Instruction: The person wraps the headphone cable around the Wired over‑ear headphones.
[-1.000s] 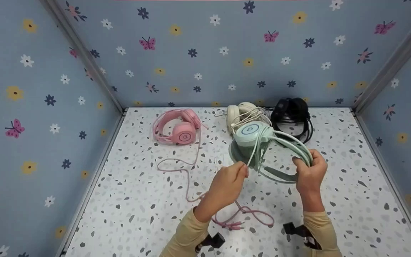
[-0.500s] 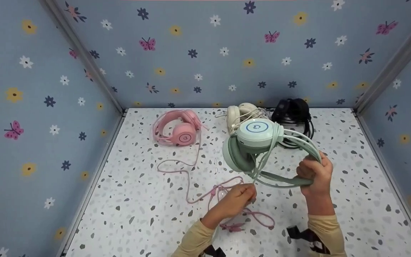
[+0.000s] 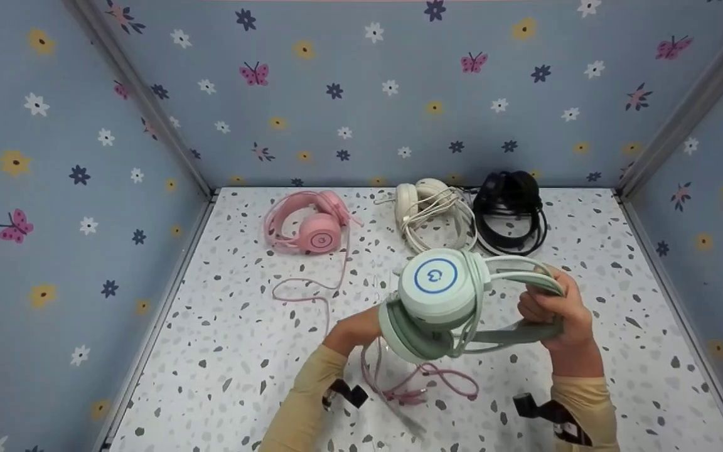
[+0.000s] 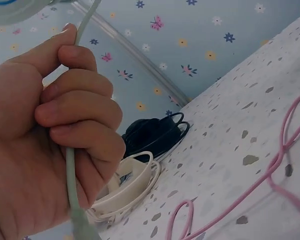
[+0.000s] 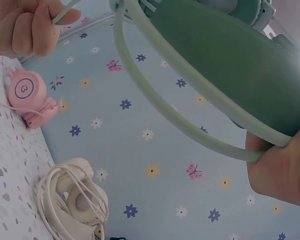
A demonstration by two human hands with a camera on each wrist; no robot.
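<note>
My right hand point(image 3: 565, 314) grips the headband of the mint green headphones point(image 3: 437, 301), holding them above the table with the ear cups to the left. Their cable is wound round the band beside one ear cup. In the left wrist view, the curled fingers of my left hand point(image 4: 75, 110) hold the green cable point(image 4: 71, 175), whose thicker end hangs below the palm. Part of that hand is hidden behind the ear cups in the head view. Under the headphones lies the loose pink cable point(image 3: 455, 380).
Pink headphones point(image 3: 321, 233) lie at the back left, their cable trailing forward. Cream headphones point(image 3: 430, 207) with a wrapped cable sit at the back, with black headphones point(image 3: 509, 201) to their right. Patterned walls enclose the speckled table point(image 3: 230, 351) at the back and sides.
The green headphones have come nearer and lower, tilting so the ear cup's logo faces up more. My left hand has moved left and behind the ear cups, drawing the cable; its end now hangs free.
</note>
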